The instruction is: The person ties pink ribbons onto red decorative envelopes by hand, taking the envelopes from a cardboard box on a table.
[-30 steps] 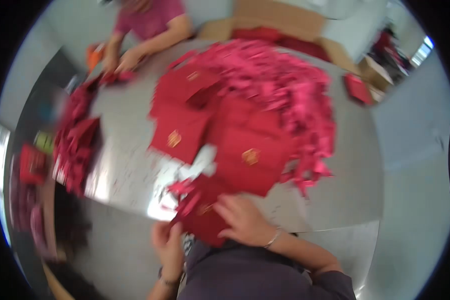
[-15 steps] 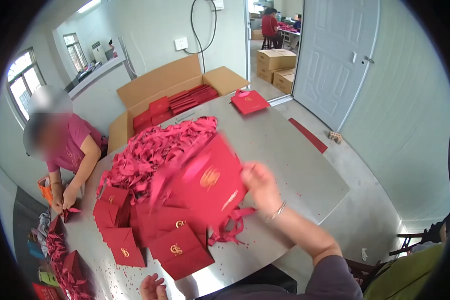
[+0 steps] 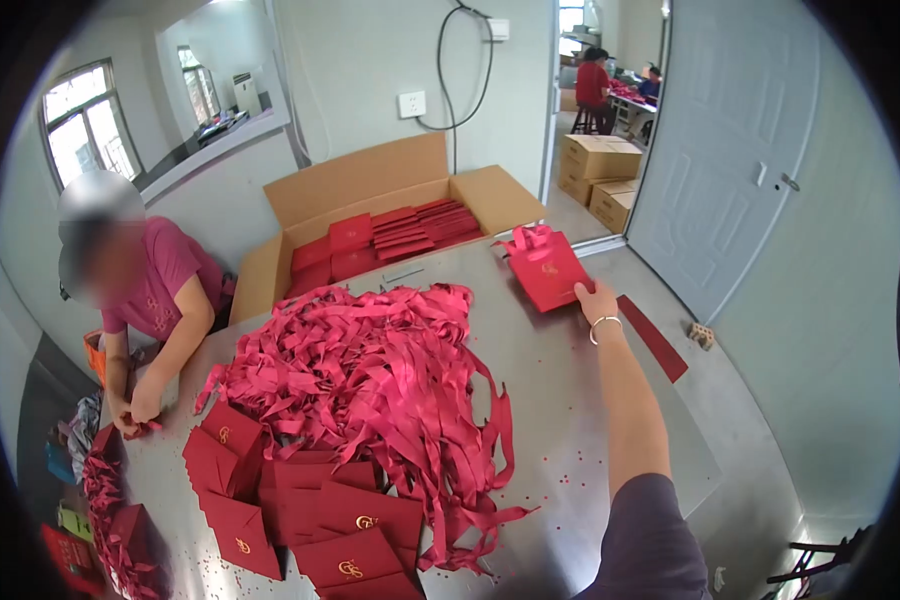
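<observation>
With my right arm stretched out, my right hand (image 3: 596, 300) pinches the lower right corner of a red paper gift bag (image 3: 546, 268) at the table's far edge. The bag has a gold emblem and pink ribbon handles at its far end. A large heap of pink-red ribbons (image 3: 370, 370) covers the middle of the metal table (image 3: 570, 400). In front of it lie stacks of flat red bags (image 3: 345, 560) with gold emblems. My left hand is out of view.
Behind the table stands an open cardboard box (image 3: 355, 185) filled with red bags. A co-worker (image 3: 175, 265) at the left handles something small and red. More ribbons (image 3: 110, 510) hang along the left edge. Cartons (image 3: 600, 160) stand beyond the doorway, beside a grey door (image 3: 725, 140).
My right hand has carried the bag from over the ribbon heap to the table's far right edge. My left hand has left the view. The camera view has shifted.
</observation>
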`<state>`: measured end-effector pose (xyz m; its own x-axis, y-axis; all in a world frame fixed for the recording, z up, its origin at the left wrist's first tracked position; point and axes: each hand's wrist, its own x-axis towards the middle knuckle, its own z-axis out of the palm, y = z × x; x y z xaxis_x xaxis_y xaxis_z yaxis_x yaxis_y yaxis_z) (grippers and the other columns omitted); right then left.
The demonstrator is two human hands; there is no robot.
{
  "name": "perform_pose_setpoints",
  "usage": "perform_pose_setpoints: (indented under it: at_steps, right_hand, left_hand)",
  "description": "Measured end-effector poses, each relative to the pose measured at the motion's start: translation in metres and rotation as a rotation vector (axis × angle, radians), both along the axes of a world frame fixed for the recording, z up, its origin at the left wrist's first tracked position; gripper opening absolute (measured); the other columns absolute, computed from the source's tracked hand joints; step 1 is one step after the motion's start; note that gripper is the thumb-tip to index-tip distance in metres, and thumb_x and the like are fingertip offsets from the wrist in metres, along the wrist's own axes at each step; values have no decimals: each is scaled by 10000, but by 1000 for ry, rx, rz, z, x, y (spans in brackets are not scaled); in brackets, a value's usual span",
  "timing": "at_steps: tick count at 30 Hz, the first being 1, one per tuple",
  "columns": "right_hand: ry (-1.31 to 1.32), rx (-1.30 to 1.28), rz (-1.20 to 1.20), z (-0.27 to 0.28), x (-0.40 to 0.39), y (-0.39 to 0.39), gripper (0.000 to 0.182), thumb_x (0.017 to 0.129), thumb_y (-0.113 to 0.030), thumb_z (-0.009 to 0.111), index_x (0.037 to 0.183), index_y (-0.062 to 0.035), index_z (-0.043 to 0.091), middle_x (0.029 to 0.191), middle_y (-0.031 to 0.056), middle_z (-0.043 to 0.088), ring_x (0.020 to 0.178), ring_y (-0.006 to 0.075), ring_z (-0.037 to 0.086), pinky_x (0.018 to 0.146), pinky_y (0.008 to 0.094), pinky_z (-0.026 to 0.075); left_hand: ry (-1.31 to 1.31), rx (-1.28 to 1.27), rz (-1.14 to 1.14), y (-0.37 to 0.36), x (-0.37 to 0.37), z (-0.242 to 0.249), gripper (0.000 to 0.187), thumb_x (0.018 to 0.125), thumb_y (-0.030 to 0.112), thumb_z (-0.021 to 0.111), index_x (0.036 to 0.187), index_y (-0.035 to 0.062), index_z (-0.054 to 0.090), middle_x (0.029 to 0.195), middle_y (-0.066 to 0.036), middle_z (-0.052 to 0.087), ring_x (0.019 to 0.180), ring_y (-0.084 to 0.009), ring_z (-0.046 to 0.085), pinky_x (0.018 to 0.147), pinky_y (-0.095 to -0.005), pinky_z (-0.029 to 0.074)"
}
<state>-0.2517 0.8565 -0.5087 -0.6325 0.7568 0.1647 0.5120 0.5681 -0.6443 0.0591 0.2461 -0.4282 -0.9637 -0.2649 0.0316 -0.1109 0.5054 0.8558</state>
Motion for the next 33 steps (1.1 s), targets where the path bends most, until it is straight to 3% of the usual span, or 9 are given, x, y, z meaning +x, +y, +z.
perform_pose_setpoints:
  at_steps: [4,5,6,8,11,15,21,31,33]
  right_hand:
    - [172,213,32,-12,3,-16,580,813,-456,649,1159,4,570,1103,265,615,1033,437,581,918,503,454]
    - [134,163,-42,-16,2,-11,544,829,-430,638,1134,17,574,1091,287,609,1037,431,581,906,498,460]
    - [22,122,-63,-12,5,-7,517,850,-377,628,1151,37,556,1116,278,606,1046,416,586,934,478,447]
    - [212,103,67,-52,9,30,436,904,-217,578,1264,17,503,1278,191,562,1138,304,560,1039,399,373]
    - [436,-104,-60,9,51,-57,451,910,-158,569,1336,-35,485,1312,143,552,1166,225,540,1018,348,386]
    - [491,-191,546,51,142,-176,458,863,-76,619,1312,-57,529,1272,122,580,1081,218,578,915,329,456]
    - [191,307,1364,85,242,-334,283,787,-66,651,1069,-67,632,1116,109,626,1021,313,589,889,394,465]
    - [93,616,1288,51,264,-372,182,713,-73,659,895,-68,649,949,52,649,941,243,598,826,377,450]
    - [374,562,1129,56,272,-372,138,707,-44,649,844,-66,647,888,38,658,865,241,614,769,374,468]
  left_hand:
    - [130,-341,-80,-22,0,-13,308,936,149,589,1202,-6,577,1198,-168,613,1094,-316,584,958,-364,448]
    - [188,-393,-39,-40,-3,-43,274,836,-19,536,1108,-9,556,1045,-133,625,964,-251,595,865,-343,467]
    - [104,-302,-38,-33,-7,-23,365,787,-50,518,1149,-28,560,1148,-186,611,1071,-318,577,936,-379,442]
    - [252,-353,-137,-37,-25,-20,349,787,4,641,1127,-16,562,1157,-224,591,1063,-394,553,935,-429,441]
    - [292,-415,-211,-38,-55,-15,506,767,38,681,1245,-6,520,1296,-237,500,1165,-400,498,1000,-437,406]
    - [272,-604,-349,-39,-77,-14,641,751,180,731,1316,11,481,1371,-198,449,1253,-364,429,1018,-466,346]
    - [375,-681,-471,-50,-90,-21,475,715,211,742,1122,14,596,1231,-144,558,1189,-327,483,969,-442,362]
    - [429,-472,-381,-76,-54,-34,302,629,89,778,881,48,616,877,-101,580,862,-305,530,754,-403,426]
    - [417,-443,-393,-80,-50,-35,257,633,80,772,815,54,593,810,-99,575,805,-312,532,716,-410,423]
